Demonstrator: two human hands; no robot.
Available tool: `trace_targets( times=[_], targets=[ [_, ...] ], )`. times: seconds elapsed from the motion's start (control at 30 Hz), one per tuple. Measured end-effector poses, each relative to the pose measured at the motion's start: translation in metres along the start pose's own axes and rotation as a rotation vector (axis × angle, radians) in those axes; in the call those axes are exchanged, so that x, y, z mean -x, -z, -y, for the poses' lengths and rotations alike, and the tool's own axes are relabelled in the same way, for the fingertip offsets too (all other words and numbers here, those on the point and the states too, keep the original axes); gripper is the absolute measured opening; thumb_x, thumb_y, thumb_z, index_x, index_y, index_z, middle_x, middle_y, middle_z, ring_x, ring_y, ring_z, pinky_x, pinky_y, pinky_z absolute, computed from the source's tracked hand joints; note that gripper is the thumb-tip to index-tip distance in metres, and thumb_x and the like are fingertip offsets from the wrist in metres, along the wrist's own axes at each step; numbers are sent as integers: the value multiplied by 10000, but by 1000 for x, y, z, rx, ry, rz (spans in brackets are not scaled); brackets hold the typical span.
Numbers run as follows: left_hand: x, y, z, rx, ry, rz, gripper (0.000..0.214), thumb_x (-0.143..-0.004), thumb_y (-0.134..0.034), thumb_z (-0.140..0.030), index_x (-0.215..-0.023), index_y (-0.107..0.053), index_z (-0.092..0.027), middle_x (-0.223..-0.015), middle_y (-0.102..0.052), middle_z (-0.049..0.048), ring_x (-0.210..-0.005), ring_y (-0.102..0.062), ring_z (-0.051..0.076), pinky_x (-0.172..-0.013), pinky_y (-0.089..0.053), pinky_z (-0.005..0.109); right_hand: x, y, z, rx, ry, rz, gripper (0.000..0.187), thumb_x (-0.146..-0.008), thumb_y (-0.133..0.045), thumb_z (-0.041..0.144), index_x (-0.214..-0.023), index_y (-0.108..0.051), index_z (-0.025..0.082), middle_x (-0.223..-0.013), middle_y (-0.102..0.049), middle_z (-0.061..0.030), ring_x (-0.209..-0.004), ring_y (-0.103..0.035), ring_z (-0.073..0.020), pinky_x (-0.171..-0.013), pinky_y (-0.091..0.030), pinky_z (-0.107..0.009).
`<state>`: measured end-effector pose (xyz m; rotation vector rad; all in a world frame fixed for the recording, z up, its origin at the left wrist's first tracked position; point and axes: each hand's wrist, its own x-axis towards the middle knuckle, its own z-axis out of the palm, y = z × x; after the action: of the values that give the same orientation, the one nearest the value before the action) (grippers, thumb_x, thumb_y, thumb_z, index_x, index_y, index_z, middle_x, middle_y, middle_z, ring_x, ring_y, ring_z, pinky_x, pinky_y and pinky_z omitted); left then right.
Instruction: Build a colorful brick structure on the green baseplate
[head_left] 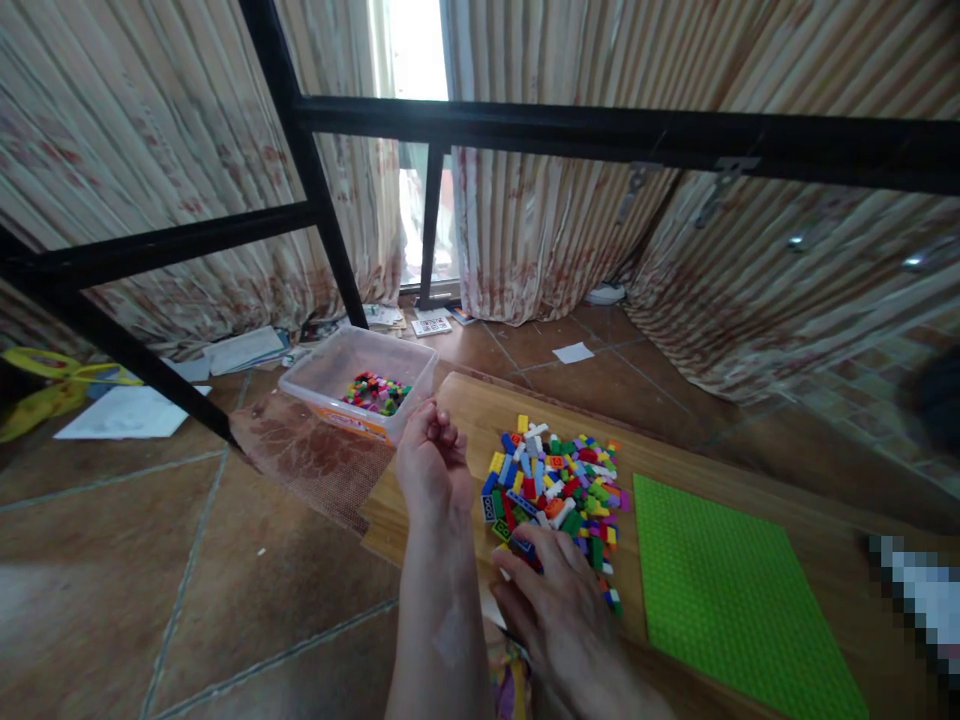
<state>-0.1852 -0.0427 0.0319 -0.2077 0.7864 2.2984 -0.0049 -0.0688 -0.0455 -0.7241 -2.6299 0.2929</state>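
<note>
My left hand [435,462] is held up with its fingers curled, at the near right corner of a clear plastic box [358,345]. What its fingers hold, if anything, is hidden. Small multicoloured toy bricks [379,393] lie inside that box. A loose pile of building bricks [551,475] is spread over a wooden board [472,400]. At the pile's near edge, my right hand [559,600] reaches down with thumb and fingers apart, touching or just above the bricks. A dark blue brick [526,549] shows beside its fingers. Right of the pile lies a green studded baseplate [727,590].
A black metal frame [525,122] crosses above the work area. Pleated curtains [540,220] hang behind it. Papers [244,350] lie on the tiled floor [112,530] to the left, near a yellow bag [52,385]. A white sheet [574,352] lies beyond the board.
</note>
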Motion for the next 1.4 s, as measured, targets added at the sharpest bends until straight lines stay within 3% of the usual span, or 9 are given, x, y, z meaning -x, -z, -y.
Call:
trace_targets(
  times=[0.2, 0.43, 0.57, 0.7, 0.9, 1.0, 1.13, 1.4],
  targets=[
    [1, -2, 1, -12, 30, 31, 153, -660, -626, -126, -784, -539, -146, -530, -451, -98, -377, -328, 2, -394, -250, 139, 1, -13, -6, 106, 0, -12, 194, -843, -583, 218, -1007, -642, 303, -1227, -542, -80, -1048, -508, -265, -801, -487, -423],
    [0, -1, -1, -13, 41, 47, 169, -651, -644, -140, -773, -527, -150, -530, -437, -102, -375, -331, -2, -396, -261, 135, 1, -5, -7, 24, 15, -64, 215, -877, -530, 208, -1052, -637, 271, -1271, -521, -100, -1089, -501, -266, -831, -491, -433],
    [-1, -2, -2, -6, 50, 32, 163, -661, -628, -129, -797, -542, -149, -531, -441, -100, -368, -316, -1, -389, -253, 140, -22, 6, -23, -32, 5, -142, 266, -891, -489, 163, -1099, -632, 248, -1207, -570, -88, -1065, -519, -239, -877, -469, -419],
    [-1, -3, -2, 8, 58, -3, 128, -677, -609, -121, -789, -550, -142, -531, -447, -92, -374, -317, 5, -384, -251, 143, -67, 14, -50, -12, -105, -170, 239, -906, -487, 203, -1080, -648, 228, -1101, -613, -80, -1019, -524, -243, -900, -443, -441],
    [-4, -1, -1, 5, 71, 30, 155, -675, -628, -128, -804, -545, -151, -541, -448, -91, -379, -320, 7, -390, -259, 143, -126, 9, -73, 13, -31, 28, 273, -883, -509, 163, -1114, -650, 200, -1110, -638, -70, -1055, -505, -238, -909, -423, -396],
    [-5, 0, -3, 13, 85, 39, 157, -677, -625, -123, -805, -539, -152, -543, -440, -92, -384, -319, 8, -391, -259, 143, -142, 7, -83, 3, -75, 89, 299, -881, -491, 139, -1134, -642, 190, -1140, -640, -62, -1080, -500, -213, -934, -398, -357],
    [-4, -2, -3, 34, 101, 31, 135, -685, -608, -100, -775, -522, -151, -542, -428, -88, -391, -316, 13, -382, -242, 142, -157, 5, -100, 51, -228, 125, 324, -874, -491, 174, -1165, -634, 158, -1183, -627, -91, -1097, -499, -221, -969, -359, -355],
    [-2, -5, -2, 46, 107, 43, 112, -715, -568, -67, -753, -500, -148, -547, -414, -84, -396, -308, 17, -389, -257, 140, -165, -18, -109, 54, -269, 202, 281, -775, -618, 174, -1044, -697, 186, -1092, -649, -92, -1045, -526, -248, -926, -374, -347]
  ],
)
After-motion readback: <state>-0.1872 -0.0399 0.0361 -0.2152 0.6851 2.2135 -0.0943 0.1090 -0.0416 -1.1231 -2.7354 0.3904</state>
